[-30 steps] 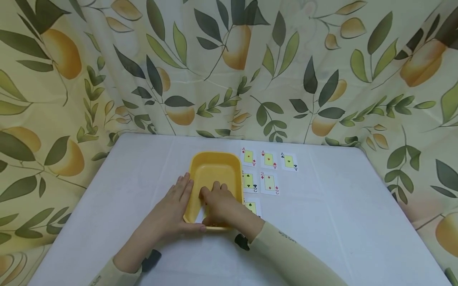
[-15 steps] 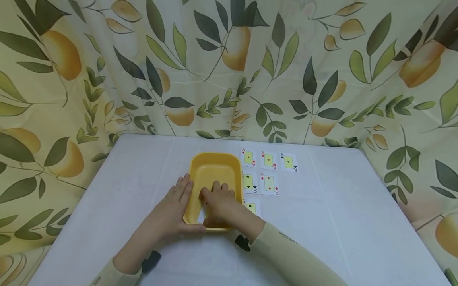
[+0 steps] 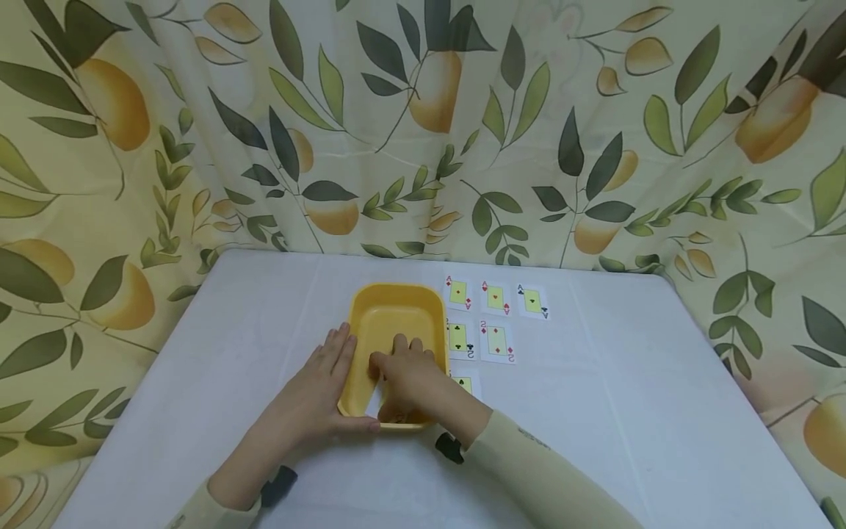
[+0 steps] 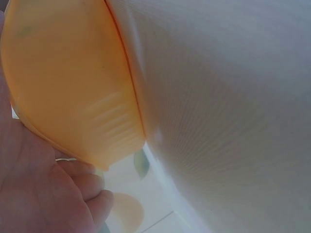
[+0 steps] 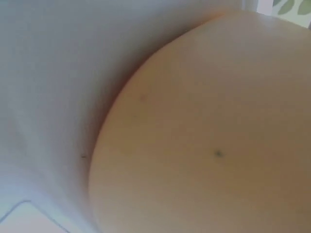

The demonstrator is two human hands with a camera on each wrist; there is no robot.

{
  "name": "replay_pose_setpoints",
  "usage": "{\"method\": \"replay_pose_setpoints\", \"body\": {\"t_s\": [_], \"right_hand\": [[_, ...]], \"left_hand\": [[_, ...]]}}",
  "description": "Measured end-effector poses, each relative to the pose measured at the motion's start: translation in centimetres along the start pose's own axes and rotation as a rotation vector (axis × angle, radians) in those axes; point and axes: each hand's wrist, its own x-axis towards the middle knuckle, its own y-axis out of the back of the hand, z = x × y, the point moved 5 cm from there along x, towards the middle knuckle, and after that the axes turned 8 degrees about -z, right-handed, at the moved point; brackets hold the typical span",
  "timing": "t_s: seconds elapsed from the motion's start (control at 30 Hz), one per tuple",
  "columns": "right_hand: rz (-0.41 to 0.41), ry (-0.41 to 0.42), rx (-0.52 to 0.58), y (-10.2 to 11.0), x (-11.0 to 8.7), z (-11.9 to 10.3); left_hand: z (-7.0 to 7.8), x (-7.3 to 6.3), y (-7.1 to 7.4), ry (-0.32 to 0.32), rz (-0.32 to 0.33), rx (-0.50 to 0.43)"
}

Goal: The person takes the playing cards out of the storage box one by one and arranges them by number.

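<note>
A yellow tray [image 3: 396, 301] stands on the white-covered table. My left hand [image 3: 322, 393] rests along its left side, fingers straight, thumb lying by the near rim; the left wrist view shows the palm [image 4: 39, 189] against the tray's outer wall [image 4: 63, 68]. My right hand [image 3: 411, 378] reaches into the tray's near half with bent fingers, gripping a white playing card [image 3: 374, 404]. The hand covers most of that card, and its face cannot be read. A rounded tan surface [image 5: 204, 136] fills much of the right wrist view; I cannot tell what it is.
Right of the tray, playing cards lie in rows: three aces [image 3: 495, 297] at the back, two twos [image 3: 497, 342] below, then a spade card [image 3: 465, 383] partly hidden by the right arm. A fruit-patterned curtain [image 3: 423, 184] hangs behind the table's far edge.
The right hand has shifted very slightly in the tray, and the card's visible strip has changed a little. The left hand and the card rows stay put.
</note>
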Motion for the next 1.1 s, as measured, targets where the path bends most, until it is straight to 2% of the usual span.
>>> {"method": "replay_pose_setpoints", "body": {"t_s": [0.27,0.4,0.53,0.7,0.8,0.9,1.0,1.1], "right_hand": [[-0.013,0.027,-0.003,0.5,-1.0,0.4],[-0.025,0.072,0.023,0.7,-1.3,0.7],[-0.079,0.145,0.058,0.9,-1.5,0.8],[-0.127,0.237,0.044,1.3,-1.8,0.8],[-0.149,0.258,0.050,1.5,-1.9,0.8],[-0.166,0.245,0.064,1.5,-1.9,0.9],[-0.144,0.234,0.031,1.3,-1.8,1.0],[-0.087,0.235,-0.043,1.0,-1.6,0.8]], "left_hand": [[0.0,0.0,0.0,0.007,-0.002,0.001],[0.0,0.0,0.1,0.005,0.000,0.001],[0.0,0.0,0.1,0.009,-0.001,-0.001],[0.1,0.0,0.1,0.006,0.001,0.003],[0.1,-0.1,0.1,0.003,-0.001,0.000],[0.1,-0.1,0.1,0.001,-0.003,-0.009],[0.0,-0.1,0.1,0.001,0.002,-0.010],[-0.1,-0.1,0.0,0.003,0.003,-0.003]]}}
